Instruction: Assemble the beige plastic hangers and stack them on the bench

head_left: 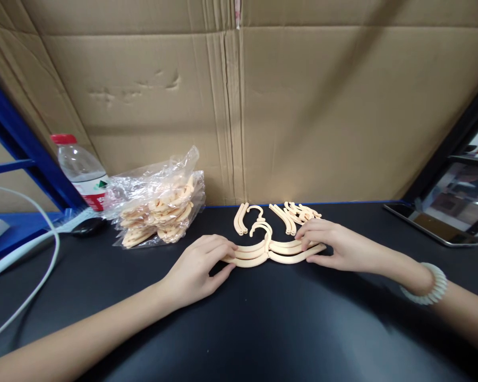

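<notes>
A small stack of cream clothes hangers (250,262) lies on the black table in front of me, hooks pointing away. My left hand (202,264) pinches the left ends of their arms between thumb and fingers. At the other side, my right hand (327,244) has its thumb and fingertips around the right ends. Just behind the stack lie a loose hook piece (257,212), some curved arm pieces (241,218) on the left and more arm pieces (282,218) on the right. A pile of hook pieces (298,211) sits beyond my right hand, partly hidden by it.
A clear plastic bag (159,204) full of cream hanger parts stands back left, beside a red-capped bottle (82,172). A black mouse (89,227) and a white cable (56,252) are at the left. A phone or tablet (430,225) lies back right. Cardboard (322,106) walls the back.
</notes>
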Tool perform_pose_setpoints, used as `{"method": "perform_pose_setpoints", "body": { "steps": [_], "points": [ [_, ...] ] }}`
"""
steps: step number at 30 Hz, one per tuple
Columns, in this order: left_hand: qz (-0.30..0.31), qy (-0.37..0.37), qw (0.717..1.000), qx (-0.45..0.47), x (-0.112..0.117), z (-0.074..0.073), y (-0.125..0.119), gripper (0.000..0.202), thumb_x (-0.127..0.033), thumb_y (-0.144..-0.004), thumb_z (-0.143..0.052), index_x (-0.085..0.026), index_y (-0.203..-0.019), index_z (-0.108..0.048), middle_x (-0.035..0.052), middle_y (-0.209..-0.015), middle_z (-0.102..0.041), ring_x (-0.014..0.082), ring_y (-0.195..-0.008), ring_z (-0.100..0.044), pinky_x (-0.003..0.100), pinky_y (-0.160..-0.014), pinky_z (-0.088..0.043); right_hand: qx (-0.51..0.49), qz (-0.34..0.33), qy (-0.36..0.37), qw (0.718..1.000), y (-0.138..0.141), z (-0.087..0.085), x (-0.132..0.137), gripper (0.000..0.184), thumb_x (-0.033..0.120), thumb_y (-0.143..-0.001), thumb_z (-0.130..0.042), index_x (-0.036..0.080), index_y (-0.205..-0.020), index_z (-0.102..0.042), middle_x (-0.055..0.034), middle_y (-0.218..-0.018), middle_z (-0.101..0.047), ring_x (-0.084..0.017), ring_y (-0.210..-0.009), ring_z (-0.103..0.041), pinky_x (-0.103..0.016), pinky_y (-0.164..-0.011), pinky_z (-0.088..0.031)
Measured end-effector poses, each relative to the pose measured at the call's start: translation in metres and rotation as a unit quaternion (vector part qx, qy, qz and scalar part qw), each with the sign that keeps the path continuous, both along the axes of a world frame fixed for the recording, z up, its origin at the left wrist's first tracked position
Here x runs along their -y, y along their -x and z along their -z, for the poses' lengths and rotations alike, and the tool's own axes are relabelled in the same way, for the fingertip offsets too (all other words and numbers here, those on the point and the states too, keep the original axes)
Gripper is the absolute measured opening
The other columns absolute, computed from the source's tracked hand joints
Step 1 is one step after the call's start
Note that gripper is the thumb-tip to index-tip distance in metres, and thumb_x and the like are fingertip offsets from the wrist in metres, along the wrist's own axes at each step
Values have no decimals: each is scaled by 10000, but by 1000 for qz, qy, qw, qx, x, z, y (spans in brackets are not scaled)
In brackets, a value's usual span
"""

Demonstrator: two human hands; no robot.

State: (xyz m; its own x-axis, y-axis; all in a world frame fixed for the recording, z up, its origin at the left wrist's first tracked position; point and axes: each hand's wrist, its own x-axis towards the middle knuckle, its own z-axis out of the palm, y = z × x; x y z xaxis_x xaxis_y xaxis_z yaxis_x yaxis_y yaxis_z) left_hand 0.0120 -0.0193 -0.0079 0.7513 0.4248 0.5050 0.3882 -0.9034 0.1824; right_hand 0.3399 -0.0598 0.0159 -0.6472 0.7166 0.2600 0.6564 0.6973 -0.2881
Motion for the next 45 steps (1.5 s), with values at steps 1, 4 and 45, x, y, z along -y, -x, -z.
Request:
{"method": "perform_pose_setpoints", "body": {
  "steps": [1,4,45],
  "points": [
    [2,0,1000,-1,0,0,0,97,-145,-876,-531,-190,-934,-594,80,-1013,-688,214,-978,-621,373,-875,-481,3,-1,-1,1000,0,0,0,70,217,-857,-590,196,-900,-641,-87,-1022,-639,-215,-976,-586,-373,-887,-459],
    [5,1,1000,-1,1,-1,0,105,-151,-876,-530,-189,-938,-605,82,-1019,-690,214,-980,-622,372,-879,-479,2,1,-3,1000,1,-1,1,67,217,-862,-582,195,-889,-640,-83,-998,-642,-213,-959,-588,-366,-868,-460],
    [-288,198,935,-67,-106,-16,-51,273,-303,-926,-580,-147,-1150,-580,83,-1124,-618,209,-939,-633,405,-801,-543,85,-27,-181,979,52,13,-127,145,136,-872,-563,194,-829,-689,-65,-938,-618,-180,-844,-541,-274,-697,-398]
  ]
}}
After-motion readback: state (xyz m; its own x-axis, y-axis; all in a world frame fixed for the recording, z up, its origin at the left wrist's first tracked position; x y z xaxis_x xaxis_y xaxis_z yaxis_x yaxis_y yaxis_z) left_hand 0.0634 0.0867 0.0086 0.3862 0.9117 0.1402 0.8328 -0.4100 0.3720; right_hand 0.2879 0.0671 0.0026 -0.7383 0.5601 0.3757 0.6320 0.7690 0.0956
